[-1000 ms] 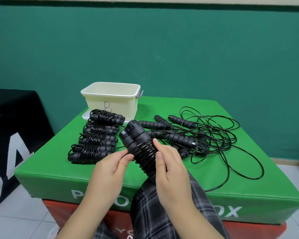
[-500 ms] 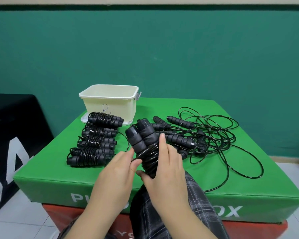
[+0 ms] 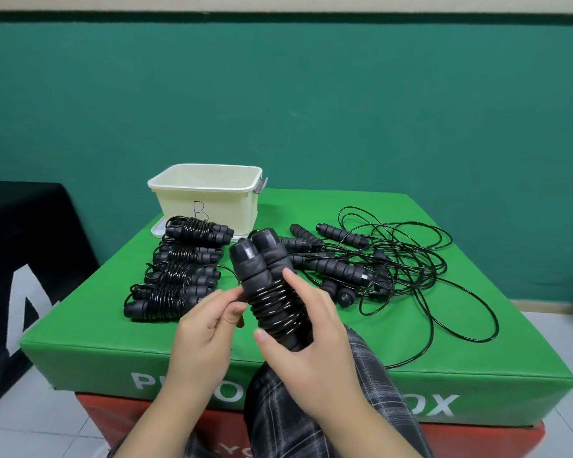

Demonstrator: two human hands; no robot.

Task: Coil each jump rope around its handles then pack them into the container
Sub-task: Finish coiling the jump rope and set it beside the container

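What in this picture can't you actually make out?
- Inside of the cream container: the head view sees only its rim and front wall.
- Lower ends of the held jump rope: covered by the right hand.
- Lettering on the green box: partly blocked by the hands and a plaid knee.
- Loose ropes: too tangled to count.

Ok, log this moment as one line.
right hand: grips black rope-wound handle pair | left hand: pinches cord | cream plastic container: unpacked

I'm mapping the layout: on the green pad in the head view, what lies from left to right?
Row of coiled ropes → half-wound rope gripped by left hand and right hand → loose tangled ropes.
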